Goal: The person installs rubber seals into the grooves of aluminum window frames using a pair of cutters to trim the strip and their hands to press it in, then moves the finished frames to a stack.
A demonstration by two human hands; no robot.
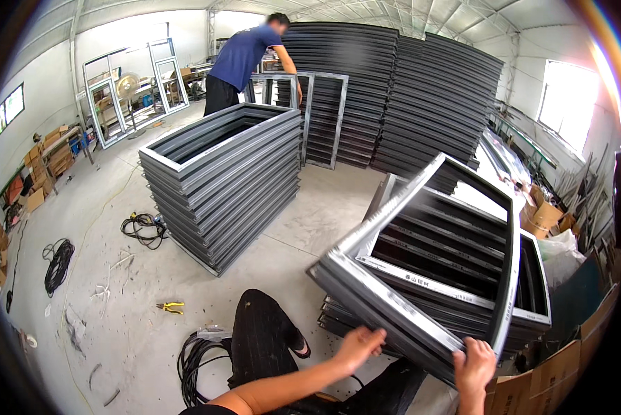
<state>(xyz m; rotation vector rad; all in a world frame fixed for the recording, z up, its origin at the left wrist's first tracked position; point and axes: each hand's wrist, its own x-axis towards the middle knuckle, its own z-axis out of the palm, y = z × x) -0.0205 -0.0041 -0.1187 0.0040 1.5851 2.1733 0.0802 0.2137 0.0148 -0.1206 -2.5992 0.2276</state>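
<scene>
A dark metal window frame (397, 304) with a pale film-covered face tilts above a stack of similar frames (428, 280) at the right. My right hand (475, 363) grips its near corner, thumb over the top and fingers curled round the edge. Just off the tilted frame's near side, my left hand (361, 346) has its fingers drawn together, slightly blurred. Whether anything small sits between those fingers is hidden. My dark-trousered knees are below the stack.
Left of centre stands a tall stack of frames (220, 187). Beyond it a co-worker (245, 59) in a blue shirt bends over upright frames (324, 117). Yellow-handled pliers (171, 307) and coiled black cables (59, 266) lie on the floor. Cardboard (552, 370) lines the lower right.
</scene>
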